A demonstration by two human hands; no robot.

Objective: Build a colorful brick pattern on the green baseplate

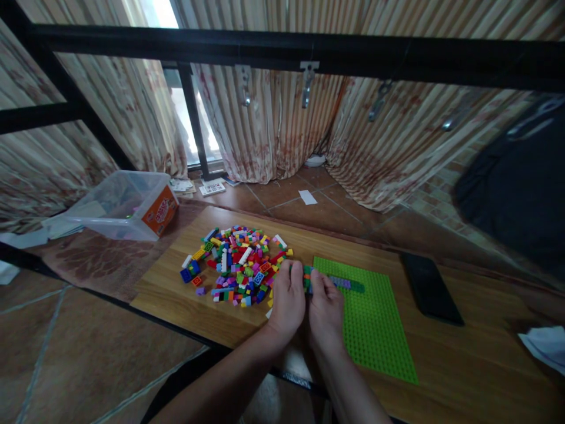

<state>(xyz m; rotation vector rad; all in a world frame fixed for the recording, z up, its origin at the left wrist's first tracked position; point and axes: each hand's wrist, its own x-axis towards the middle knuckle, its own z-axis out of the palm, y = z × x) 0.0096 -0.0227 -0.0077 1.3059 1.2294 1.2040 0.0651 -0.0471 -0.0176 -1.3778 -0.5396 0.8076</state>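
Observation:
My left hand (288, 300) and my right hand (325, 309) are side by side at the left edge of a green baseplate (375, 330). Both have their fingers curled onto a row of joined bricks (342, 284) that lies along the plate's far-left part. The row's left end is hidden under my fingers. A heap of loose coloured bricks (238, 265) lies just left of my left hand on the wooden table (185, 294).
A clear plastic bin (123, 203) with an orange label lies on its side at the back left. A black phone (430, 287) rests right of the baseplate. White cloth (547, 347) sits at the far right. Black metal bars (282, 50) cross overhead.

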